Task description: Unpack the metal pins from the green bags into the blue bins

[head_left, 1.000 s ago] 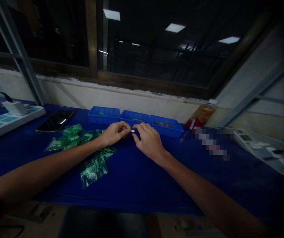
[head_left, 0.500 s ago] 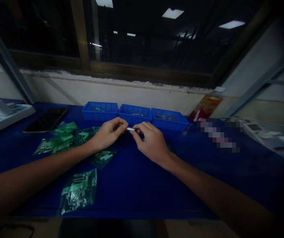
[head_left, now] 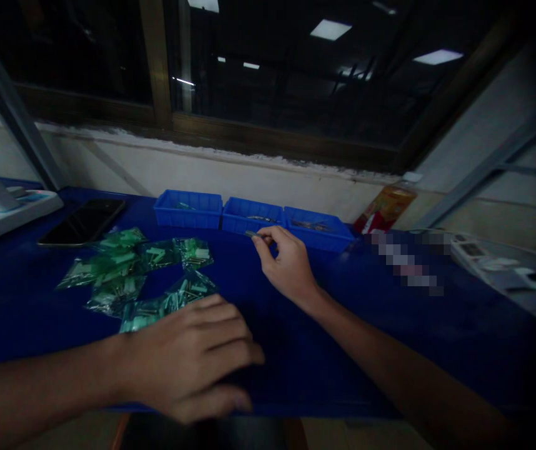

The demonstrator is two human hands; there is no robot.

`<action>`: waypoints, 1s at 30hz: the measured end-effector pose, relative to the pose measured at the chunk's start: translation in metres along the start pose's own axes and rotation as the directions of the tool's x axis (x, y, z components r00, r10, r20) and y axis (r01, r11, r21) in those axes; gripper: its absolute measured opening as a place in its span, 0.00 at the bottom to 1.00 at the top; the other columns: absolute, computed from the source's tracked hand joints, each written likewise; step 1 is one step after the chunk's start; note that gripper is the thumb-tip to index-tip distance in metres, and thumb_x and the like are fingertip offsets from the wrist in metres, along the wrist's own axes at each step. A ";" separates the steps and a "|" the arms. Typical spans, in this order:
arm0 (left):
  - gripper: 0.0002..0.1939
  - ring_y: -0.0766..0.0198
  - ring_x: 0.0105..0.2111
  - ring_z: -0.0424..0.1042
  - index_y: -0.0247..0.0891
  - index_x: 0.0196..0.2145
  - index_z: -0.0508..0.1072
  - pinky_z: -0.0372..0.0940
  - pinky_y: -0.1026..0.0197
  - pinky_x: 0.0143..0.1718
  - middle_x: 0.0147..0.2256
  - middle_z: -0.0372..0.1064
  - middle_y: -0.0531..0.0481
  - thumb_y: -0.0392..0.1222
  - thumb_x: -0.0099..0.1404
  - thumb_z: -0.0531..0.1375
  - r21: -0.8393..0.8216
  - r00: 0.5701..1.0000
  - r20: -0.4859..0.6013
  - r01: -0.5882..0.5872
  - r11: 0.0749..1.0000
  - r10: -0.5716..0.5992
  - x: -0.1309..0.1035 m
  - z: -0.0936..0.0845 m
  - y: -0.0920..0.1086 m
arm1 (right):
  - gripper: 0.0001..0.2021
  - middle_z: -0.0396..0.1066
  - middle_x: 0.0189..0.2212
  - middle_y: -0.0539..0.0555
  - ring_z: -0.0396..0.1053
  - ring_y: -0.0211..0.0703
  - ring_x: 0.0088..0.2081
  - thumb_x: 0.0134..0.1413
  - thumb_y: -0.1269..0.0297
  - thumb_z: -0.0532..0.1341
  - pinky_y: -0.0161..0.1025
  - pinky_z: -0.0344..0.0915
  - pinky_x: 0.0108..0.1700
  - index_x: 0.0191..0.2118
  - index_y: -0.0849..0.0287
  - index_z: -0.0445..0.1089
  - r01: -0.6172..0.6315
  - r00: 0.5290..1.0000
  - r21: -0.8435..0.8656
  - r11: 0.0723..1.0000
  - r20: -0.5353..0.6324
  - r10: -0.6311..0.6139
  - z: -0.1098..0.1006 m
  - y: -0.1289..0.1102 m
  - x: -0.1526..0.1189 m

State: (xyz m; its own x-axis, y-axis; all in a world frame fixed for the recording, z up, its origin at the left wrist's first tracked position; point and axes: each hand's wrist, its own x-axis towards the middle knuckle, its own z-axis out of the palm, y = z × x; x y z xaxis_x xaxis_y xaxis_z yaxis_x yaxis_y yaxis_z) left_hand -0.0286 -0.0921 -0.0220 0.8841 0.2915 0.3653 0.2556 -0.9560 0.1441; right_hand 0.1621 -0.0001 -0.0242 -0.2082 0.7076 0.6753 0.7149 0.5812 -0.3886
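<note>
My right hand (head_left: 289, 262) pinches a small, thin, greyish piece (head_left: 252, 234) between thumb and fingertips, just in front of the blue bins. Palm down near the table's front edge, my left hand (head_left: 202, 362) has its fingers loosely bent and its thumb apart. Nothing shows in it, though its palm side is hidden. Beyond it lies a green-tinted plastic bag (head_left: 142, 312), partly covered by the hand. More such bags (head_left: 118, 259) of pale and metal pieces are heaped to the left, with another small bag (head_left: 195, 253) at the heap's right end.
Three blue bins stand in a row at the back: the left bin (head_left: 188, 217), middle bin (head_left: 237, 224) and right bin (head_left: 317, 237), each with small parts. A phone (head_left: 83, 222) and a white power strip (head_left: 15, 215) lie at left. A bottle (head_left: 387, 206) is at back right.
My left hand has let go of the small piece and come back toward the table's front edge. My right hand keeps the piece near the bins.
</note>
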 end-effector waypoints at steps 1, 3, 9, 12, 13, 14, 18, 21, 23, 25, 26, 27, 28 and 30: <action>0.13 0.61 0.35 0.67 0.38 0.43 0.67 0.61 0.58 0.39 0.35 0.70 0.46 0.45 0.63 0.52 0.025 1.000 0.001 0.003 1.000 -0.003 0.001 0.001 -0.013 | 0.08 0.68 0.28 0.53 0.65 0.40 0.32 0.55 0.63 0.53 0.37 0.59 0.35 0.33 0.59 0.66 0.002 1.000 0.006 1.000 -0.009 -0.001 -0.001 0.000 0.001; 0.11 0.63 0.33 0.66 0.37 0.41 0.67 0.61 0.59 0.37 0.33 0.69 0.46 0.43 0.64 0.51 0.103 1.000 0.010 0.001 0.995 -0.002 0.005 -0.002 -0.041 | 0.08 0.69 0.28 0.53 0.65 0.40 0.32 0.56 0.63 0.53 0.37 0.60 0.35 0.32 0.59 0.66 0.003 1.000 0.014 1.000 -0.014 -0.003 -0.003 0.000 0.002; 0.10 0.62 0.38 0.65 0.34 0.41 0.64 0.63 0.59 0.39 0.38 0.64 0.45 0.42 0.64 0.51 0.175 0.880 -0.374 0.377 0.910 -0.293 0.024 -0.020 -0.081 | 0.10 0.69 0.26 0.52 0.65 0.39 0.30 0.57 0.63 0.51 0.37 0.59 0.34 0.28 0.59 0.66 0.006 0.998 0.085 0.996 0.060 -0.011 -0.005 -0.006 0.001; 0.13 0.63 0.37 0.65 0.36 0.45 0.61 0.65 0.58 0.39 0.41 0.61 0.45 0.40 0.62 0.53 0.060 0.824 -0.427 0.437 0.897 -0.373 0.031 -0.015 -0.073 | 0.11 0.68 0.25 0.51 0.65 0.37 0.28 0.57 0.63 0.50 0.36 0.59 0.33 0.28 0.59 0.65 -0.010 0.995 0.146 0.989 0.100 -0.004 -0.004 -0.012 -0.002; 0.13 0.63 0.38 0.65 0.37 0.45 0.60 0.65 0.58 0.39 0.42 0.61 0.45 0.38 0.62 0.53 0.027 0.838 -0.404 0.411 0.911 -0.366 0.031 -0.011 -0.069 | 0.11 0.67 0.24 0.50 0.64 0.36 0.28 0.58 0.63 0.50 0.35 0.59 0.32 0.28 0.59 0.65 -0.016 0.993 0.162 0.987 0.116 -0.003 -0.004 -0.014 -0.003; 0.14 0.63 0.38 0.65 0.38 0.46 0.60 0.66 0.58 0.39 0.43 0.60 0.45 0.37 0.62 0.52 -0.007 0.853 -0.385 0.378 0.926 -0.351 0.030 -0.007 -0.065 | 0.11 0.67 0.24 0.50 0.64 0.36 0.27 0.58 0.63 0.49 0.35 0.59 0.32 0.29 0.59 0.65 -0.020 0.991 0.177 0.984 0.135 -0.005 -0.004 -0.016 -0.004; 0.15 0.66 0.38 0.66 0.38 0.48 0.59 0.66 0.62 0.38 0.43 0.61 0.45 0.33 0.62 0.51 -0.090 0.853 -0.383 0.347 0.934 -0.354 0.017 0.001 -0.061 | 0.11 0.67 0.24 0.49 0.63 0.34 0.27 0.58 0.64 0.50 0.33 0.58 0.31 0.29 0.60 0.65 -0.023 0.971 0.234 0.972 0.237 -0.034 -0.002 -0.023 -0.009; 0.08 0.66 0.35 0.67 0.37 0.41 0.64 0.65 0.63 0.36 0.36 0.65 0.48 0.36 0.63 0.51 -0.056 0.840 -0.395 0.383 0.922 -0.373 0.009 -0.005 -0.064 | 0.12 0.65 0.22 0.48 0.62 0.33 0.25 0.58 0.63 0.49 0.32 0.57 0.29 0.27 0.60 0.64 -0.038 0.960 0.277 0.960 0.277 -0.042 -0.002 -0.027 -0.012; 0.06 0.66 0.34 0.67 0.37 0.38 0.66 0.64 0.63 0.36 0.34 0.67 0.49 0.39 0.63 0.53 -0.042 0.845 -0.386 0.385 0.922 -0.370 0.008 -0.010 -0.065 | 0.13 0.65 0.22 0.48 0.62 0.33 0.24 0.59 0.63 0.49 0.32 0.56 0.29 0.27 0.60 0.64 -0.045 0.963 0.294 0.955 0.267 -0.037 -0.002 -0.028 -0.012; 0.07 0.66 0.34 0.68 0.36 0.37 0.67 0.64 0.64 0.35 0.33 0.67 0.49 0.40 0.62 0.54 -0.040 0.845 -0.384 0.387 0.921 -0.372 0.010 -0.011 -0.064 | 0.13 0.65 0.22 0.48 0.62 0.33 0.24 0.59 0.63 0.48 0.32 0.56 0.28 0.28 0.60 0.64 -0.044 0.966 0.302 0.952 0.255 -0.036 -0.002 -0.028 -0.012; 0.07 0.66 0.33 0.68 0.36 0.37 0.67 0.64 0.64 0.34 0.32 0.68 0.50 0.40 0.62 0.54 -0.042 0.841 -0.390 0.391 0.919 -0.376 0.011 -0.010 -0.064 | 0.13 0.65 0.22 0.48 0.62 0.33 0.24 0.59 0.63 0.48 0.32 0.56 0.29 0.27 0.60 0.64 -0.042 0.966 0.303 0.952 0.256 -0.039 -0.002 -0.027 -0.012; 0.07 0.67 0.32 0.68 0.36 0.37 0.67 0.64 0.65 0.34 0.32 0.68 0.50 0.40 0.62 0.54 -0.044 0.835 -0.395 0.400 0.916 -0.383 0.012 -0.009 -0.063 | 0.13 0.65 0.22 0.48 0.62 0.33 0.24 0.59 0.63 0.48 0.32 0.56 0.29 0.27 0.60 0.64 -0.038 0.965 0.301 0.953 0.260 -0.043 -0.002 -0.027 -0.012; 0.06 0.67 0.30 0.68 0.36 0.37 0.66 0.64 0.65 0.33 0.31 0.68 0.50 0.39 0.62 0.54 -0.045 0.827 -0.401 0.412 0.910 -0.394 0.012 -0.008 -0.062 | 0.14 0.65 0.22 0.48 0.62 0.33 0.25 0.59 0.62 0.48 0.32 0.56 0.29 0.26 0.60 0.63 -0.035 0.962 0.297 0.954 0.269 -0.048 -0.001 -0.026 -0.012; 0.06 0.68 0.29 0.68 0.36 0.37 0.66 0.64 0.65 0.32 0.30 0.68 0.51 0.39 0.63 0.53 -0.047 0.812 -0.408 0.438 0.898 -0.417 0.013 -0.006 -0.062 | 0.13 0.64 0.22 0.48 0.62 0.33 0.25 0.59 0.62 0.48 0.32 0.57 0.29 0.28 0.60 0.63 -0.031 0.956 0.291 0.956 0.287 -0.057 0.000 -0.025 -0.013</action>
State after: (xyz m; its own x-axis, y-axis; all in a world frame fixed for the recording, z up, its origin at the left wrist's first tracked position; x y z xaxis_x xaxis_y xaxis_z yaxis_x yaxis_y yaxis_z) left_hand -0.0353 -0.0290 -0.0212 0.4513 0.6494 0.6120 0.5984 -0.7290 0.3324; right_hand 0.1473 -0.0237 -0.0229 -0.4313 0.7590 0.4877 0.4958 0.6510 -0.5748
